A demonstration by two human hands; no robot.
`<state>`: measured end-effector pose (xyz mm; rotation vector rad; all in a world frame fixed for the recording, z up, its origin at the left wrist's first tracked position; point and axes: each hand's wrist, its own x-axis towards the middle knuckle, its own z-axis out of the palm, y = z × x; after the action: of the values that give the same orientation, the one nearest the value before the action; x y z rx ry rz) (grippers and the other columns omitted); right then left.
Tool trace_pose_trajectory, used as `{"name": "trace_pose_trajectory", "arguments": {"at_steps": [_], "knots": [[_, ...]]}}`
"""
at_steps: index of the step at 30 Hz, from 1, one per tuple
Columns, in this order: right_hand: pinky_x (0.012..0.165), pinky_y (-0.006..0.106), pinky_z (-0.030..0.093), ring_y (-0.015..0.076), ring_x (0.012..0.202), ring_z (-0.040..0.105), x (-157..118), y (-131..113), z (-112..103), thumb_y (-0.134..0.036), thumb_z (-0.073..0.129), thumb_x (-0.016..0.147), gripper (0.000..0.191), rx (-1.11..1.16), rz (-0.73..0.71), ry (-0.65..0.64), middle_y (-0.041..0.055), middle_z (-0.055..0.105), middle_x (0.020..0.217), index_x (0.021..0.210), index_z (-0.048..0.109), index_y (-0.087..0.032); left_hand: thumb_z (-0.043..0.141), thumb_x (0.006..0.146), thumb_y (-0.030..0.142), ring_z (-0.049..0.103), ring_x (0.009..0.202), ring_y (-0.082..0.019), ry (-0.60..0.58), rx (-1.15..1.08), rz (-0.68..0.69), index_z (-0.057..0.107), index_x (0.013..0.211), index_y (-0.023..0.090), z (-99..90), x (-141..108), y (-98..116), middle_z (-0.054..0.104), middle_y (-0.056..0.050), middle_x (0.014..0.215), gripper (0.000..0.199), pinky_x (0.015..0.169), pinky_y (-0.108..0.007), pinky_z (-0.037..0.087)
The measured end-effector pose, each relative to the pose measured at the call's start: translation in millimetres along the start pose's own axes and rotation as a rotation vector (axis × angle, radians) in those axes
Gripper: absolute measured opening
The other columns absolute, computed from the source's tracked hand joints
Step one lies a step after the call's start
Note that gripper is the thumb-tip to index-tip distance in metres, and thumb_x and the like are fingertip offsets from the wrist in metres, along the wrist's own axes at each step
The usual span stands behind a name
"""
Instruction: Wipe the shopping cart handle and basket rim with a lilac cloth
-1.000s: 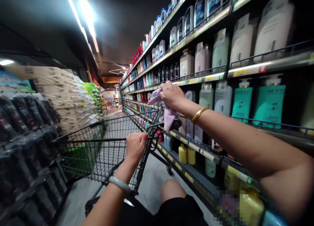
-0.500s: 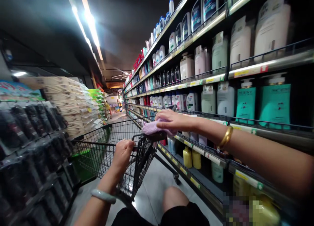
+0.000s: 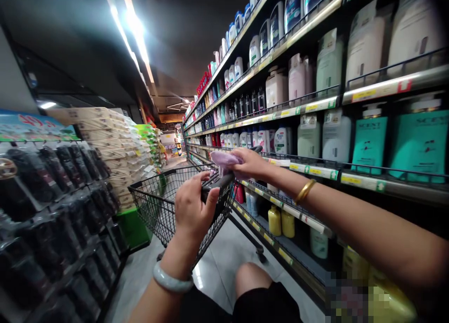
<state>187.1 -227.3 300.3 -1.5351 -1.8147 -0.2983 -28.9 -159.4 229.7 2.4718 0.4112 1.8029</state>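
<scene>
Head view: L hand [image 3: 194, 204] was wrapped round cart handle [image 3: 226, 180] nr its L end, thumb apart from fingers. R hand [image 3: 250, 164] was clamped on purple cloth [image 3: 222, 159], which lay over the handle toward its R end. Cart basket [image 3: 159, 211] stood beyond; yellow btls [image 3: 274, 221] sat nr bottom shelf's [image 3: 294, 252] front edge, R side. Dark pkgs [image 3: 52, 168] hung L.

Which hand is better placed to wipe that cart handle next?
Probably the right hand: it already holds the purple cloth at the cart handle. The left hand shows no cloth and sits at the handle's nearer end.
</scene>
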Motion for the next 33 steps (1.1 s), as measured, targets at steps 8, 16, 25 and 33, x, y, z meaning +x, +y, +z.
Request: {"name": "trace_pose_trajectory", "arguments": {"at_steps": [8,16,25,33], "knots": [[0.1,0.039,0.041,0.0241,0.107,0.056,-25,-60,46,-0.054,0.053,0.098,0.038,-0.066,-0.225,0.184,0.0086,0.067,0.111,0.105,0.068,-0.02,0.04,0.101,0.056,0.053,0.076,-0.023,0.136,0.068,0.035,0.049,0.073,0.024,-7.4,-4,-21,0.057,-0.004,0.073,0.042,0.073,-0.037,0.039],[0.09,0.035,0.043,0.0236,0.099,0.058,2,-41,45,-0.038,0.058,0.09,0.021,-0.138,-0.021,0.186,0.0077,0.068,0.105,0.087,0.068,-0.019,0.047,0.099,0.044,0.043,0.066,-0.018,0.067,-0.05,0.028,0.041,0.066,0.023,-29.9,-3,-41,0.044,0.001,0.067,0.04,0.065,-0.034,0.031],[0.085,0.028,0.042,0.0197,0.105,0.063,17,-94,51,-0.026,0.054,0.091,0.03,-0.021,-0.296,-0.06,0.0037,0.072,0.12,0.117,0.07,-0.024,0.045,0.096,0.049,0.046,0.068,-0.017,0.161,-0.121,-0.051,0.048,0.068,0.022,-39.2,-5,-64,0.049,0.001,0.069,0.038,0.065,-0.032,0.037],[0.077,0.032,0.039,0.0223,0.093,0.061,31,-87,63,-0.037,0.052,0.095,0.029,-0.26,-0.079,-0.014,0.0093,0.072,0.106,0.103,0.072,-0.019,0.04,0.096,0.055,0.047,0.069,-0.016,0.177,-0.158,-0.097,0.042,0.066,0.022,-51.7,-6,-71,0.047,0.0,0.068,0.044,0.07,-0.032,0.044]]}}
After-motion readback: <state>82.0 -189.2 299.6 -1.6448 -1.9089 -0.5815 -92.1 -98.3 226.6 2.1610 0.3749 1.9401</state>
